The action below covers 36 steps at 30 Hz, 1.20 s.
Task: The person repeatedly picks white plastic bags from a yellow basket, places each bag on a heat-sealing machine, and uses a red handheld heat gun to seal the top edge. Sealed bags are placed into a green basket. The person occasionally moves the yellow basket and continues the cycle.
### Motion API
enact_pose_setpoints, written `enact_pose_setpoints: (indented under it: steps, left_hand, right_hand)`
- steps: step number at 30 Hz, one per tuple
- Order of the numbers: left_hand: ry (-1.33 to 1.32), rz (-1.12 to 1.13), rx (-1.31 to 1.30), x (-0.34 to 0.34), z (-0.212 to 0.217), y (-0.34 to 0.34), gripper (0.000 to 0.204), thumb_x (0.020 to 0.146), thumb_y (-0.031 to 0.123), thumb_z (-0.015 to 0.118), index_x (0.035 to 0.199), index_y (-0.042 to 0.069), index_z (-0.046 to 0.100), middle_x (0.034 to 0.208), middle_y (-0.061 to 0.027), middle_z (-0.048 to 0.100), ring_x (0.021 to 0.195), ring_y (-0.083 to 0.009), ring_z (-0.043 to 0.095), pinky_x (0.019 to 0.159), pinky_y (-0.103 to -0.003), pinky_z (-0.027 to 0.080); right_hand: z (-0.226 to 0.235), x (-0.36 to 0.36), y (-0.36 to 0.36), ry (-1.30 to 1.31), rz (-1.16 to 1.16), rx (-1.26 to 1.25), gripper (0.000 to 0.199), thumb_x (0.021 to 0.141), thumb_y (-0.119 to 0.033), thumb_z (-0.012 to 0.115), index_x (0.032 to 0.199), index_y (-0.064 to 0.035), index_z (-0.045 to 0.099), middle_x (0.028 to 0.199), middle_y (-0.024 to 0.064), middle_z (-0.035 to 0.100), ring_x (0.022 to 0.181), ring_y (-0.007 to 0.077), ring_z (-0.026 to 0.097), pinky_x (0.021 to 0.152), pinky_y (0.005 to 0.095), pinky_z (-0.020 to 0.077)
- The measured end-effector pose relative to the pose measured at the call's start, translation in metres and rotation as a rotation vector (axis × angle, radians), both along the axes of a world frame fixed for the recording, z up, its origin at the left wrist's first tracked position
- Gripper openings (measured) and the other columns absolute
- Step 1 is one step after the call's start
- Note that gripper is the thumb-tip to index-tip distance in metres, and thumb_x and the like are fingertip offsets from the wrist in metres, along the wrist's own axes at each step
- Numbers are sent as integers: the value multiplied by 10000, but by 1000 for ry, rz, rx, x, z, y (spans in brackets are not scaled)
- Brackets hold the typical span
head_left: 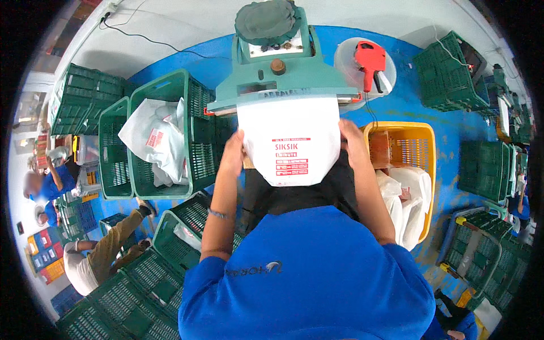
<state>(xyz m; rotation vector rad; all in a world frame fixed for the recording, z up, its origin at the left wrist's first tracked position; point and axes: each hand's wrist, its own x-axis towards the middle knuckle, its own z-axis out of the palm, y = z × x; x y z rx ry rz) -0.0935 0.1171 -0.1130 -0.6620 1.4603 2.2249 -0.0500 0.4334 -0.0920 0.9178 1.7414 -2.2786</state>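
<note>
White bag [289, 133] sat far edge at green machine [260, 79], left hand [233, 150] and right hand [352, 139] pinching its sides

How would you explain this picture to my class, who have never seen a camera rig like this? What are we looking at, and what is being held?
There is no robot: a person works with two bare hands. The single picture comes from a wide fisheye camera on their head, looking down, so straight edges bend near the rim. The left hand and right hand hold opposite sides of a white bag with red print, its top edge meeting the front of a green machine. Right of the machine, a red handheld tool rests on a round white tub. A green crate on the left and a yellow basket on the right hold more white bags.
</note>
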Motion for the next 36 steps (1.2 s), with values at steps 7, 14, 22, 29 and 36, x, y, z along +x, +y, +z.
enact_pose_setpoints:
  steps: [7,14,22,29,36]
  left_hand:
    - [263,68,64,11,2,1,263,842,132,681,1064,12,607,984,-45,659,885,-130,605,831,-282,479]
    - [270,323,59,-30,19,25,219,843,39,599,1057,-7,586,1001,-77,647,893,-158,615,843,-298,485]
    - [258,358,34,-24,21,34,247,862,126,642,1074,11,589,1001,-80,650,880,-173,625,824,-311,504]
    - [318,364,56,-19,20,35,251,861,165,676,1037,2,603,970,-53,652,848,-134,611,790,-277,490]
    - [309,370,86,-17,17,35,199,869,142,662,1013,15,608,960,-55,654,839,-135,613,775,-274,492]
  right_hand:
    - [4,18,-23,218,-101,-64,94,855,-94,671,807,-37,615,769,-33,595,679,47,498,647,196,397]
    - [27,-67,43,350,-327,722,142,843,-129,684,799,-6,628,754,39,602,714,130,547,694,259,444]
    - [-106,-197,163,-369,124,1734,732,634,-504,771,1135,-13,562,1125,193,605,1062,334,565,879,474,466]
    - [-49,-179,170,-143,-117,233,431,714,-199,688,1077,11,585,980,153,667,947,345,653,795,421,531]
    - [37,15,137,157,267,804,413,864,-192,626,1235,-46,519,1105,77,612,1017,197,593,892,333,476]
